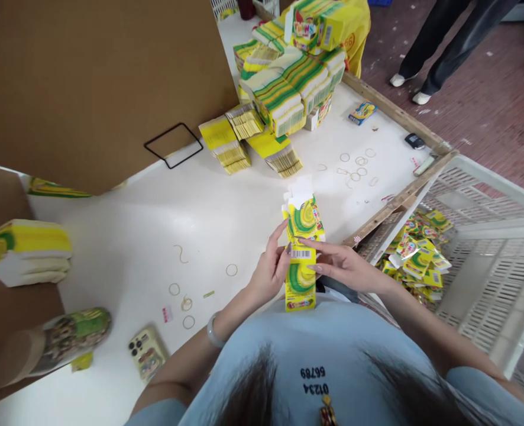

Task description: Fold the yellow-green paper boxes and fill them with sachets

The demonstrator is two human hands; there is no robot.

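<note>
In front of my body is a flat yellow-and-green printed carton (301, 287) with lemon pictures, a barcode strip and white flaps at its far end. My left hand (268, 269) grips its left edge, thumb near the barcode. My right hand (344, 266) reaches in from the right with fingers stretched and apart, the tips touching the carton's face near the barcode. Whether it is one carton or several overlapping ones, I cannot tell. Beyond it on the white table lie bundles of flat cartons (284, 157), fanned at their ends.
Stacked carton bundles (284, 89) stand at the back. Rubber bands (355, 176) lie scattered. At right, a white plastic crate (479, 248) holds loose cartons (421, 254). A phone (147, 352), a jar (58, 340) and a large brown cardboard box (102, 77) are at left. Another person's legs (452, 44) show behind.
</note>
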